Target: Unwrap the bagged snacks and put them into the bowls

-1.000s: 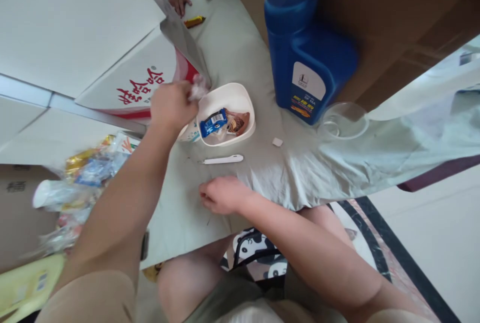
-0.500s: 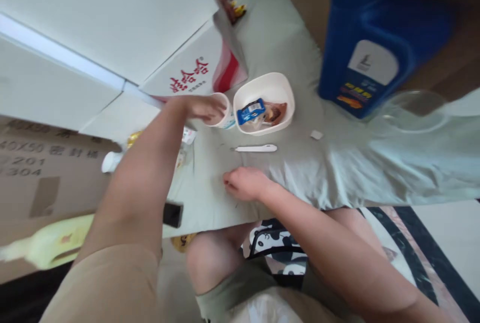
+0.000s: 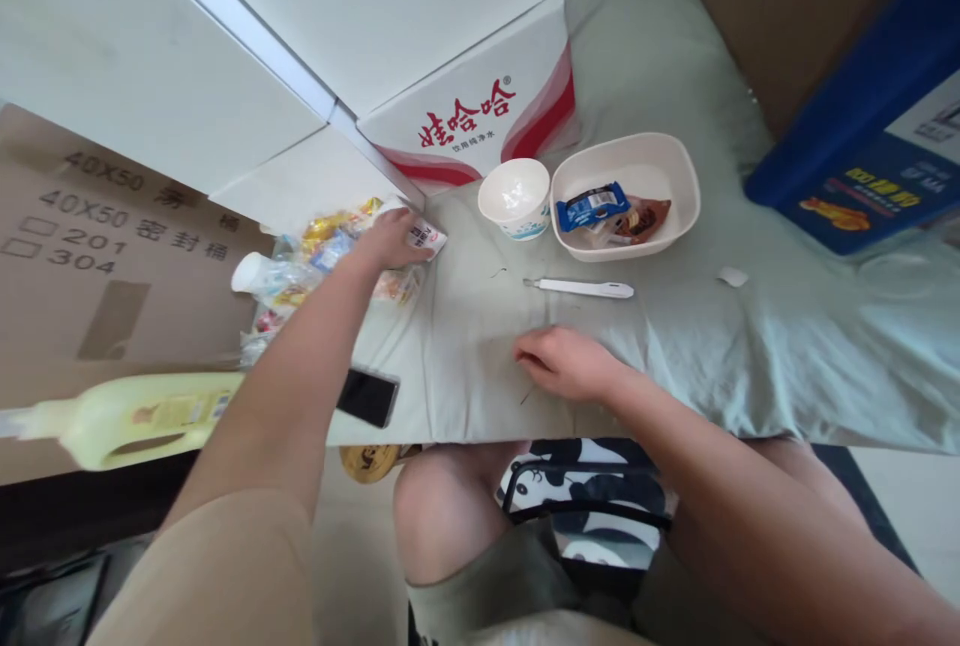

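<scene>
My left hand (image 3: 393,238) is at the pile of packaged snacks on the left, its thumb and fingers around a small white packet (image 3: 430,237) with dark print. Resting on the green cloth, my right hand (image 3: 566,361) has its fingers curled in, and nothing shows in them. Beyond it lies a white pen-like cutter (image 3: 585,287) with a thin metal tip. A white paper cup (image 3: 517,198) stands upright beside a cream plastic tub (image 3: 681,188). Inside the tub are a blue packet (image 3: 591,207) and a brown packet (image 3: 646,219).
Plastic-wrapped snacks (image 3: 330,248) lie beyond my left forearm. A phone (image 3: 368,397) lies near the table's front edge. A white carton (image 3: 480,121) with red print stands behind the cup. On the right are a big blue jug (image 3: 870,181) and a small white scrap (image 3: 732,276).
My left hand has come out of the paper cup and moved left to the white packet. My right hand still rests on the cloth. The camera view has swung left.
</scene>
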The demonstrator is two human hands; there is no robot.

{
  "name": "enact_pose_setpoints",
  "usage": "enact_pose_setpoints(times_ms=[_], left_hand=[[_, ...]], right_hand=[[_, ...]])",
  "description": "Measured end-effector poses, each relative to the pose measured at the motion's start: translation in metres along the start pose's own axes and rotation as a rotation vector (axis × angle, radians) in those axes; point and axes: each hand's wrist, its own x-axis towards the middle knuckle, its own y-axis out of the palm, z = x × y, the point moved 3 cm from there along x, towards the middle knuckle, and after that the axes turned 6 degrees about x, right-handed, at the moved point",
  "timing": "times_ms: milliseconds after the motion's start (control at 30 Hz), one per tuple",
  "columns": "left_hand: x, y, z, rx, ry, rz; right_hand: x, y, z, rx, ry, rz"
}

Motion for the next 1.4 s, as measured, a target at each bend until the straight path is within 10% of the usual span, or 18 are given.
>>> enact_pose_setpoints(times_ms=[133,333,467,600,900,1133,1400], left_hand=[[0.017,0.025,-0.009,0.05,0.026,0.092],[0.005,-0.005,0.01,-0.616,-0.038,-0.199],[-0.036,-0.032,0.014,-1.17,-0.261,-0.422],[-0.099,-0.017,-0.016,-1.777,-0.336,-0.52],[-0.15,0.103,-0.126,-1.607,-0.312,-0.226],[-0.138,0.105,-0.131,-1.426,-0.031,-0.373],[-0.136,0.1,-0.136,-2.028,0.264,0.021]], right_hand=[[0.003,-0.004,-0.003,-0.008,0.019,-0.005],[0.0,-0.003,-0.002,0.0,-0.003,-0.013],[-0.009,-0.003,-0.003,0.012,-0.033,-0.103],[-0.028,-0.019,-0.012,-0.071,0.031,-0.43],[-0.054,-0.034,-0.043,-0.367,0.35,-0.577],[-0.06,-0.043,-0.041,0.039,0.405,-0.78],[-0.047,-0.032,-0.054,0.848,0.309,-1.074]])
